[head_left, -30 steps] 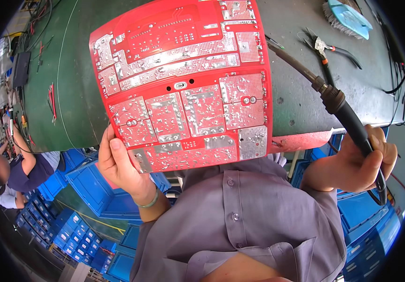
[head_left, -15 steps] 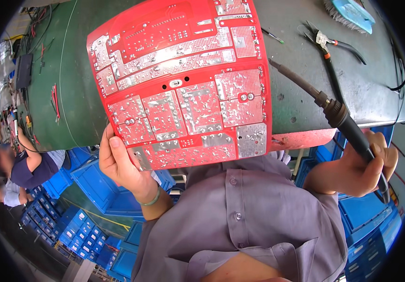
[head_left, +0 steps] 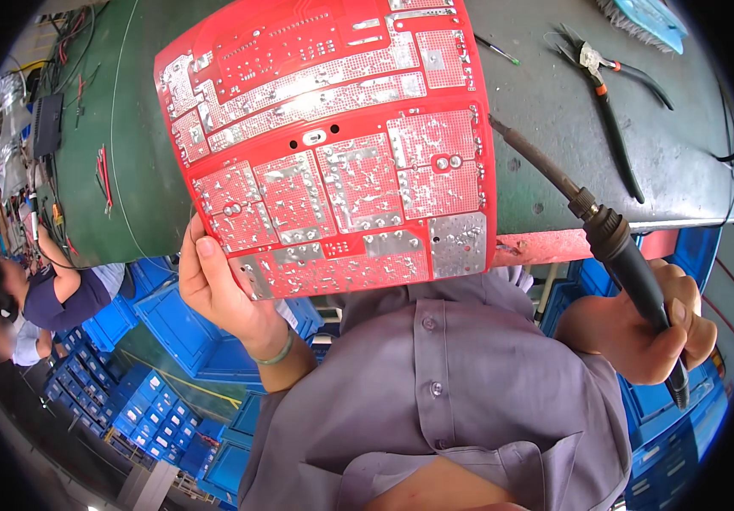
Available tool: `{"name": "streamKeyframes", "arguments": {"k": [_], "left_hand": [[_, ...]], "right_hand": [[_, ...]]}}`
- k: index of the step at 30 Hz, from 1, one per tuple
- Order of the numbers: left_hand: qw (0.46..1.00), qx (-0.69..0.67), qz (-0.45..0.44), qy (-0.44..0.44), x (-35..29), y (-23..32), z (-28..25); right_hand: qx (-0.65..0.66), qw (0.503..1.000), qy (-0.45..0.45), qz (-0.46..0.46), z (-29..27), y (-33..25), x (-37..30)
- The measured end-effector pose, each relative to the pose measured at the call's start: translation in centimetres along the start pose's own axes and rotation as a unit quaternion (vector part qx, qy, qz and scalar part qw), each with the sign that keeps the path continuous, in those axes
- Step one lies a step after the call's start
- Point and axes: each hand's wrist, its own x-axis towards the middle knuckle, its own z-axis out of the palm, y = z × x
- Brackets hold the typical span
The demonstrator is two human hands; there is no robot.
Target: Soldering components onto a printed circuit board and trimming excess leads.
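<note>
A large red circuit board (head_left: 333, 247), its face dotted with solder and silvery pads, is tilted up toward me over the near edge of the bench. My left hand (head_left: 226, 294) pinches its lower left corner, thumb on the face and fingers behind. In my right hand (head_left: 639, 328) is a soldering iron (head_left: 614, 243) with a black handle, gripped well back from the heated end. Its dark tip points up and left, close beside the board's right edge; whether they touch I cannot tell.
Cutting pliers (head_left: 610, 128) with black handles lie on the green bench (head_left: 546, 162), near a thin pen-like tool (head_left: 496, 48) and a blue brush (head_left: 648, 21). Red wires (head_left: 105, 179) rest at left. Blue bins (head_left: 179, 332) stand below. Another person (head_left: 60, 289) works far left.
The board has shifted slightly upward in view. My right hand and the soldering iron have moved a little downward, and the tip remains by the board's right edge.
</note>
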Motion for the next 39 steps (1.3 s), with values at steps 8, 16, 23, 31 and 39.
{"name": "streamKeyframes", "arguments": {"k": [8,16,23,31,39], "left_hand": [[1.000,0.000,0.000,-0.004,0.02,0.05,0.00],[1.000,0.005,0.001,-0.002,0.13,-0.14,-0.20],[1.000,0.001,0.001,-0.002,0.09,-0.18,-0.25],[1.000,-0.003,0.003,-0.004,0.10,-0.22,-0.37],[1.000,0.008,0.009,0.002,0.08,-0.20,-0.17]], "right_hand": [[-0.027,0.999,-0.014,0.022,0.53,0.02,-0.26],[-0.035,0.998,-0.044,0.017,0.45,-0.09,-0.24],[-0.038,0.998,-0.050,-0.003,0.37,-0.05,-0.43],[-0.035,0.998,-0.044,-0.009,0.33,-0.03,-0.43],[-0.022,0.999,-0.026,0.004,0.31,0.09,-0.44]]}}
